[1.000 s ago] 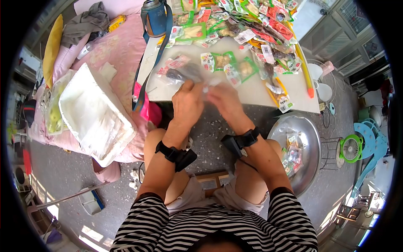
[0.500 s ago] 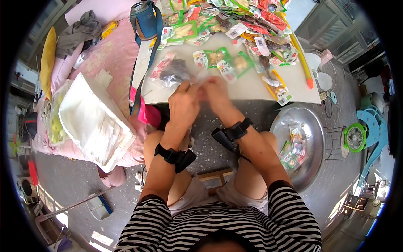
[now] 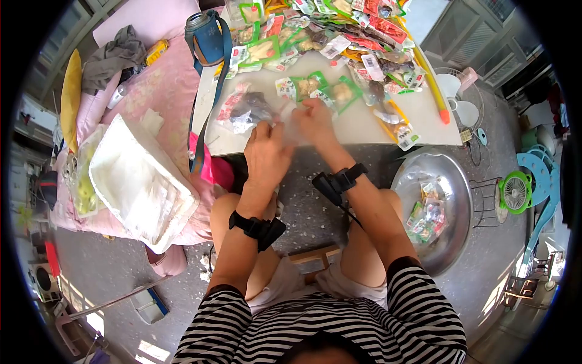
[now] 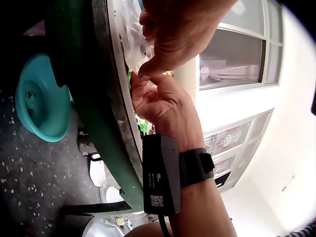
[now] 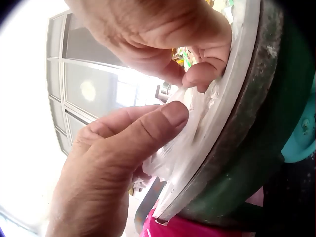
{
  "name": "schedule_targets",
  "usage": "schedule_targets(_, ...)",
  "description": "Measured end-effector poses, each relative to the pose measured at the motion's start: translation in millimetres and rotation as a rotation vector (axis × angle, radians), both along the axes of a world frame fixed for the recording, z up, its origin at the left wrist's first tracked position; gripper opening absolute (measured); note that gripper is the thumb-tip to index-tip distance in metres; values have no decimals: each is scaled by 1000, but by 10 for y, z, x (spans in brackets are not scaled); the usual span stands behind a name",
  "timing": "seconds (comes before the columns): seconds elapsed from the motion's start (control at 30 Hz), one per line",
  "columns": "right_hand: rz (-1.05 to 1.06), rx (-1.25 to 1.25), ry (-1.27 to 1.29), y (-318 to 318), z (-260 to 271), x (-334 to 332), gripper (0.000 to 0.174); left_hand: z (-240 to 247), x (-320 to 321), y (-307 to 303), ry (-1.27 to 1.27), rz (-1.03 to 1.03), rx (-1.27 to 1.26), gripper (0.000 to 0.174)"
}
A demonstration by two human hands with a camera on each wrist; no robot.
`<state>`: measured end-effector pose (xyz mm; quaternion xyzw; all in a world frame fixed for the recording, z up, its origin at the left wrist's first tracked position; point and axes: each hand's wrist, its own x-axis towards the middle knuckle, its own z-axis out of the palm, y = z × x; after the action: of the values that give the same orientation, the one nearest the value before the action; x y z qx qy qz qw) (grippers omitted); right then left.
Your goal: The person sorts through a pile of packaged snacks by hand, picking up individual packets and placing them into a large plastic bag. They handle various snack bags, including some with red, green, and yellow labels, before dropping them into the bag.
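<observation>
A clear plastic bag (image 3: 247, 113) with dark packets and a red-and-white label inside lies at the table's near left edge. My left hand (image 3: 267, 153) pinches the bag's gathered end between thumb and fingers; in the right wrist view the thin plastic (image 5: 170, 160) hangs below that thumb. My right hand (image 3: 316, 126) is just to the right, its curled fingertips pinching the same end. The right wrist view has both hands' fingertips meeting at the plastic. Beyond the right hand lie green-edged food packets (image 3: 341, 92) with pale round contents.
Many food packets (image 3: 370, 42) are heaped across the table's (image 3: 242, 141) far side. A yellow stick (image 3: 430, 79) runs along the right edge, a blue bottle (image 3: 204, 37) stands far left. A metal basin (image 3: 451, 242) with packets sits right; a white foam box (image 3: 139, 176) sits left.
My right hand has drawn slightly away from the left and up, and its motion blur has lessened. The bag has settled flatter on the table. The head view has shifted a little.
</observation>
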<state>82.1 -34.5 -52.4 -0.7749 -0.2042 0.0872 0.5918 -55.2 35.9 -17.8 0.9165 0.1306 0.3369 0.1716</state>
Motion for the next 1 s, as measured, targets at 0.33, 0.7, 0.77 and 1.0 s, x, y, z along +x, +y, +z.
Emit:
schedule_targets(0.33, 178, 561, 710, -334, 474, 17, 48, 67, 10, -110, -217, 36, 251, 45)
schedule_targets(0.7, 229, 282, 892, -746, 858, -274, 33, 179, 3, -147, -444, -173, 271, 18)
schedule_targets(0.77, 285, 195, 756, -767, 871, -385, 32, 146, 22, -167, -446, -195, 282, 17)
schedule_targets(1.0, 244, 106, 204, -840, 832, -454, 29, 190, -81, -357, -384, -392, 236, 28)
